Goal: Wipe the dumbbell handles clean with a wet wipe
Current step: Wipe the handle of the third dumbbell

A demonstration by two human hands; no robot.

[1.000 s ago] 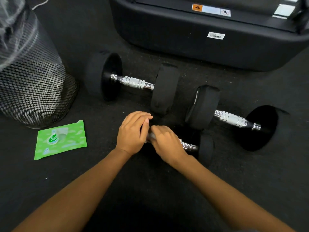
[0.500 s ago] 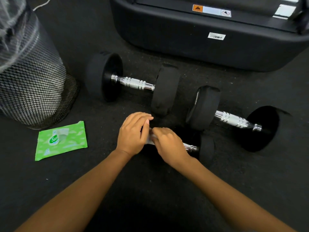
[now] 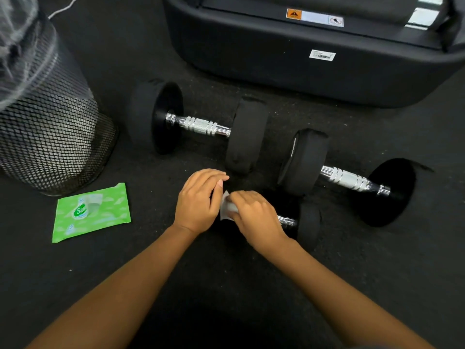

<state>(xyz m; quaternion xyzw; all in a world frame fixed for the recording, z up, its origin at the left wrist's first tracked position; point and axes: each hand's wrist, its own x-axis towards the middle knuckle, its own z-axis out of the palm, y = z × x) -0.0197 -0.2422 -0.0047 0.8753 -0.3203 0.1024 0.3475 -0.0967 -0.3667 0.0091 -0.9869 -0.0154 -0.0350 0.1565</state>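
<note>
Wipe (image 3: 227, 206) now shows more btwn hands vs 1 s ago. R hand (image 3: 256, 217) curled around it on small dumbbell (image 3: 299, 221) handle. L hand (image 3: 198, 200) fingers together, cupped over dumbbell's left end.

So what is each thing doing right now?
Small dumbbell: on the floor, handle mostly covered by hands.
White wipe: bunched, held in right hand.
Left hand: curled beside the wipe.
Two big dumbbells: lying untouched.
Green wipes pack: flat on floor.
Mesh bin: upright.

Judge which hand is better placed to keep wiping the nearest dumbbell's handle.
Right. The right hand already presses the wet wipe on the small dumbbell handle; the left hand covers its other end.
</note>
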